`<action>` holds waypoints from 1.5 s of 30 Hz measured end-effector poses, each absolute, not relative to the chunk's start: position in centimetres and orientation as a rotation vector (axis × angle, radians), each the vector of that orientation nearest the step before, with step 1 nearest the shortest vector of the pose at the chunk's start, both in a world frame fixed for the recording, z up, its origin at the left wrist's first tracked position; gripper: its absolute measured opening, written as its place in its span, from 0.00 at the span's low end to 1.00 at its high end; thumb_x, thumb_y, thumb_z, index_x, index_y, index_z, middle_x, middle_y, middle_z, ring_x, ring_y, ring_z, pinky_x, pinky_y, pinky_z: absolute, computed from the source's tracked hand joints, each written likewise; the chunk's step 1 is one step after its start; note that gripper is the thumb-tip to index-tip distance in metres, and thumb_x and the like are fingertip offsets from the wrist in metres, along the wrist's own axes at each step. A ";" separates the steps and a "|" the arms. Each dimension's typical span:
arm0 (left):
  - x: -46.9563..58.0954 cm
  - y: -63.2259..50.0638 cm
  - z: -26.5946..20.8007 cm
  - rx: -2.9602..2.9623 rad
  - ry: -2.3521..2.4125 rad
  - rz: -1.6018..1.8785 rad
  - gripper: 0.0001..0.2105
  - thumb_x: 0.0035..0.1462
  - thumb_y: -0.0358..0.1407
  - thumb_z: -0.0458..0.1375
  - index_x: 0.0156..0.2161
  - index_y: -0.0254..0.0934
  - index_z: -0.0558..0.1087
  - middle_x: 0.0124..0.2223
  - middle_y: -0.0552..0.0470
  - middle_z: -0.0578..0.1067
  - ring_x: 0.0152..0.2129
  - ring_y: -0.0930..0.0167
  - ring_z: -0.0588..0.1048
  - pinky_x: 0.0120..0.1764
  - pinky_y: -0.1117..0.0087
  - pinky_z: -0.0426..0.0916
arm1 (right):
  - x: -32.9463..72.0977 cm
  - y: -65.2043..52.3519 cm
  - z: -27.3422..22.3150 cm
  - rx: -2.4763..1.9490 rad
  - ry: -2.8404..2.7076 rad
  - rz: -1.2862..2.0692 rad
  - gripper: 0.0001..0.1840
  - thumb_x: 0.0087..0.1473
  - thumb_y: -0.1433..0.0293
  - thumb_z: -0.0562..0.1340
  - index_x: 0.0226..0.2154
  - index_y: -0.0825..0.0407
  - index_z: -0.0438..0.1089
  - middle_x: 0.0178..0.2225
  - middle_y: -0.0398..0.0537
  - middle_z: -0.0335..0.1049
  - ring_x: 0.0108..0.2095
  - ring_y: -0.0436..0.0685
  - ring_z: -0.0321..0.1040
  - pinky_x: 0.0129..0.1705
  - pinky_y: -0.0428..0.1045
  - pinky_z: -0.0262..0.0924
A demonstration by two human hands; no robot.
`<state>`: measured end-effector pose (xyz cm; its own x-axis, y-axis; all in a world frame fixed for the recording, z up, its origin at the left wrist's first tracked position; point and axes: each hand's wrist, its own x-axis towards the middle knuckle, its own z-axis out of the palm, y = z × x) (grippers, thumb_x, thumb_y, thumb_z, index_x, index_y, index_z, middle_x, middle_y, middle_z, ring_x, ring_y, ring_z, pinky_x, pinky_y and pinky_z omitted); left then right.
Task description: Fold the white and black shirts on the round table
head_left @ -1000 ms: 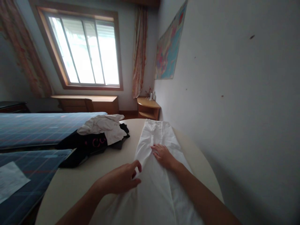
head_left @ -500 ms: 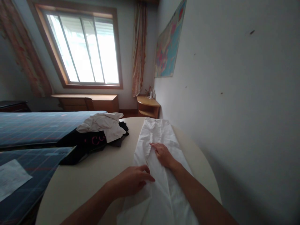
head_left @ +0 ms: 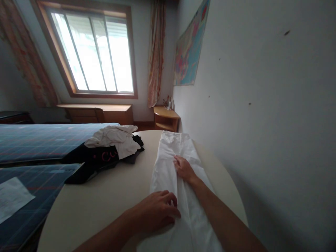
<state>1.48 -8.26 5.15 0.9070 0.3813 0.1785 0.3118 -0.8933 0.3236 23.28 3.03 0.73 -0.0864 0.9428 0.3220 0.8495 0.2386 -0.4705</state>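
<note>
White trousers (head_left: 168, 148) lie lengthwise on a round cream table (head_left: 105, 196), with the waistband at the far end. My right hand (head_left: 185, 169) is over the upper part, its fingers closed on a fold of the cloth. Nearer to me, my left hand (head_left: 156, 213) has its fingers curled in and its thumb beside them, at the same lengthwise fold. Its grip on the cloth is partly hidden by the hand itself. Wrinkles run down the fabric between the two hands.
Left on the table sits a pile of black clothing (head_left: 89, 166) with a crumpled pale garment (head_left: 112, 136) on top. Plaid-covered beds (head_left: 47, 140) adjoin the table's left side, one bearing a paper sheet (head_left: 14, 197). A white wall (head_left: 275, 140) stands close on the right.
Both hands have shifted slightly right, and the trousers' fold has moved right with them. My left hand has also come a little nearer, its fingers now more curled.
</note>
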 end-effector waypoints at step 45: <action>4.7 -10.7 3.6 2.749 0.323 0.403 0.07 0.66 0.41 0.54 0.41 0.43 0.73 0.50 0.53 0.75 0.49 0.69 0.70 0.54 0.67 0.60 | 23.9 2.3 0.8 -1.626 -2.033 0.176 0.23 0.60 0.72 0.54 0.57 0.55 0.68 0.58 0.54 0.67 0.59 0.57 0.60 0.63 0.53 0.49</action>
